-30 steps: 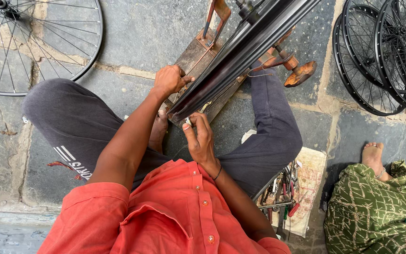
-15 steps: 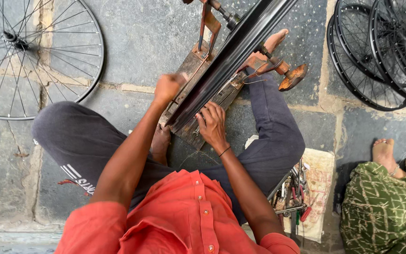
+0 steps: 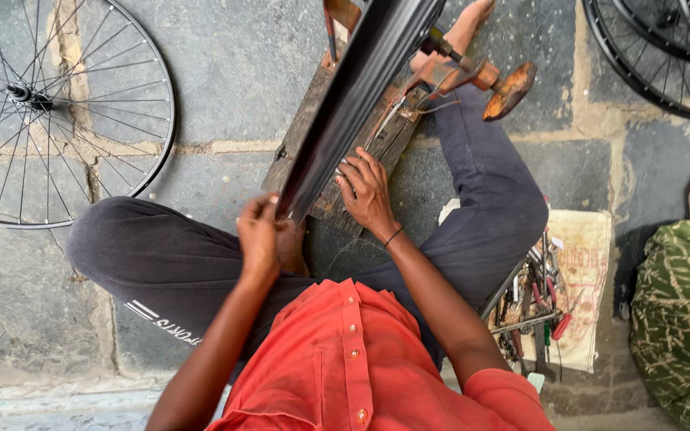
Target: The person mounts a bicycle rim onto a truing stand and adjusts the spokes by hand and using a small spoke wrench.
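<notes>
Black metal bicycle rim (image 3: 361, 96), seen edge-on as a long dark curved band, runs from the top of the head view down toward the person's lap, standing in a worn wooden stand (image 3: 377, 148) that lies on the grey stone paving (image 3: 233, 72). Left hand (image 3: 260, 239) grips the near, lower edge of the rim, fingers curled closed around it beside the knee. Right hand (image 3: 367, 190) rests on the wooden stand just right of the rim, fingers spread and bent, their tips touching the rim's side; a thin dark band circles the wrist. Whether the right hand pinches anything small cannot be told. Seated figure wears an orange-red buttoned shirt (image 3: 345, 359) and dark grey trousers (image 3: 161, 263), legs folded either side of the stand, one bare foot (image 3: 461, 32) near the top edge. Rusty metal fittings with a brown wooden handle (image 3: 509, 89) project from the stand's far right end. Spoked bicycle wheel with a silver hub (image 3: 29, 100) lies flat at upper left; black tyred wheels (image 3: 656, 56) lean at upper right. Assorted hand tools (image 3: 533, 307) lie on a pale printed cloth sack (image 3: 588, 271) beside the right thigh. Green patterned garment (image 3: 680, 319) and a bare foot of another person occupy the right edge.
</notes>
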